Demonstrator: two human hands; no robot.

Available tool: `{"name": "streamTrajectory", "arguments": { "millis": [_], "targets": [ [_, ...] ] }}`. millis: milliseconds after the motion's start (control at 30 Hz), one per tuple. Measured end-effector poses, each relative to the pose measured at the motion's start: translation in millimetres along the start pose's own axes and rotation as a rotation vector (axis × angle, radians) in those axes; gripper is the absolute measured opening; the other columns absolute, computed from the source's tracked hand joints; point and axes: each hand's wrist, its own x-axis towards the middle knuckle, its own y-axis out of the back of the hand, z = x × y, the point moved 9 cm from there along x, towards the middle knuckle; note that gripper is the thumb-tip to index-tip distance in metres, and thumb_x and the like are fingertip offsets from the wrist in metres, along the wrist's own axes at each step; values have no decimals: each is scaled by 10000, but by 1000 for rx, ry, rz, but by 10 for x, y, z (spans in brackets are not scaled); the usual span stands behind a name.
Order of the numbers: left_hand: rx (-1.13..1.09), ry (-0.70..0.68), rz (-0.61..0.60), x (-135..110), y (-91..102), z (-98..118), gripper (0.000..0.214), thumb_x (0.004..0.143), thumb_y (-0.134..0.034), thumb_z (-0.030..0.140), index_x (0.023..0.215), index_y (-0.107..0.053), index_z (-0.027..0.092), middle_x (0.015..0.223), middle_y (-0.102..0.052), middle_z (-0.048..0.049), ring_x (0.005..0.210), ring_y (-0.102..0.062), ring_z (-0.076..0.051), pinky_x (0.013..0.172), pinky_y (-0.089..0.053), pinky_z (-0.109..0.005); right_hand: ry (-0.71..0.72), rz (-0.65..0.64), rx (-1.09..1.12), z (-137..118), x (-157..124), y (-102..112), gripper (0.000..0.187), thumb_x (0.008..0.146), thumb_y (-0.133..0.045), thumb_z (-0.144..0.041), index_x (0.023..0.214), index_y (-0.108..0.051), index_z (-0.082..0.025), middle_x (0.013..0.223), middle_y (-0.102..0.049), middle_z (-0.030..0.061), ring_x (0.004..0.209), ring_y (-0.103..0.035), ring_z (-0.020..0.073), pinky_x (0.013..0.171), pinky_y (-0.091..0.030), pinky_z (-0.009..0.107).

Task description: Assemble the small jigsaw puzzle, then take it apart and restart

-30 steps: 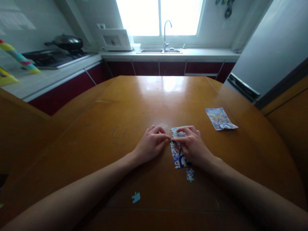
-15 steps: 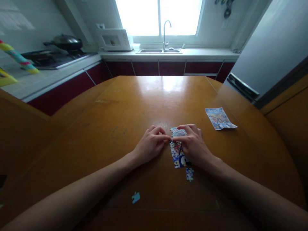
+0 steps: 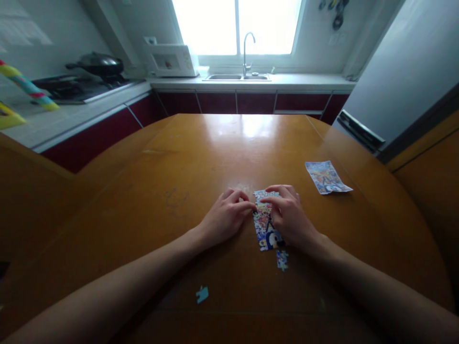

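Logging scant change, I see left hand (image 3: 224, 217) and right hand (image 3: 289, 217), fingers curled, still pressing the colourful cardboard jigsaw strip (image 3: 266, 231) (cannot tell any grasp).

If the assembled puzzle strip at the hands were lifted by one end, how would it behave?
Probably sags or breaks apart: the puzzle strip is thin joined pieces lying flat. Likely light, and apt to slide on the glossy table.

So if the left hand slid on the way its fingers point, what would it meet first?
The assembled puzzle strip: fingertips of the left hand sit at its left edge, seemingly touching it. Just beyond lies the right hand.
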Motion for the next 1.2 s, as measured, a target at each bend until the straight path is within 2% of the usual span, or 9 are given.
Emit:
{"name": "streamTrajectory", "arguments": {
  "millis": [233, 333, 467, 600, 700, 800, 900, 1067, 1200],
  "targets": [
    [45, 10, -36, -4, -24, 19, 351, 896, -495, 58, 1130, -646, 272, 1138, -603, -51, 1057, -476, -241, 965, -443, -439, -33, 121, 24, 59, 31, 161, 356, 806, -498, -42, 959, -755, -235, 1130, -651, 97, 1117, -516, 286, 910, -411, 477],
    [-28, 55, 15, 10, 28, -15, 313, 888, -463, 39, 1083, -614, 230, 1097, -610, -53, 1045, -490, -227, 952, -452, -415, -40, 132, 18, 88, 48, 200, 352, 792, -500, -40, 950, -748, -232, 1109, -661, 93, 1093, -534, 281, 903, -419, 473],
    [-91, 120, 112, 13, 111, -88, 228, 866, -469, 34, 980, -583, 196, 988, -609, -50, 987, -504, -217, 899, -464, -392, -28, 52, 18, 197, 104, 192, 336, 808, -496, -46, 981, -735, -208, 1040, -693, 89, 1034, -575, 262, 900, -443, 451],
    [-102, 91, 101, 11, 93, -78, 220, 873, -477, 41, 970, -601, 195, 991, -614, -49, 989, -507, -215, 898, -460, -390, -32, -24, 60, 383, 156, 231, 289, 841, -504, -73, 993, -725, -178, 997, -701, 88, 977, -610, 231, 888, -476, 403],
    [-91, 82, 94, 10, 81, -75, 203, 881, -495, 56, 963, -618, 195, 993, -619, -49, 997, -507, -217, 905, -458, -392, -70, -47, 100, 460, 180, 315, 198, 847, -559, -132, 943, -727, -173, 930, -694, 80, 860, -628, 206, 785, -502, 356],
    [-83, 70, 86, 9, 76, -60, 198, 879, -514, 61, 955, -635, 198, 977, -624, -45, 994, -507, -216, 905, -460, -391, -99, -69, 110, 364, 164, 410, 130, 842, -603, -172, 883, -726, -172, 850, -684, 65, 761, -615, 184, 695, -493, 325],
    [-88, 69, 92, 3, 85, -56, 202, 883, -513, 63, 951, -646, 198, 972, -624, -45, 995, -509, -215, 901, -466, -388, -129, -205, 84, 150, 28, 393, 83, 839, -645, -201, 841, -728, -196, 796, -678, 43, 697, -599, 171, 643, -468, 310],
    [-96, 64, 106, 2, 92, -67, 177, 887, -521, 84, 935, -653, 192, 970, -625, -46, 979, -510, -217, 898, -468, -393, -139, -464, -43, -144, -511, 264, 99, 792, -694, -172, 812, -743, -256, 859, -686, 24, 732, -620, 179, 673, -453, 299],
    [-103, 62, 101, 11, 82, -68, 171, 878, -540, 85, 925, -659, 198, 967, -629, -46, 987, -512, -221, 912, -464, -390, -183, -474, -12, -177, -838, 254, 136, 842, -640, -177, 921, -733, -237, 983, -672, 52, 836, -632, 186, 753, -466, 284]
  ]
}}
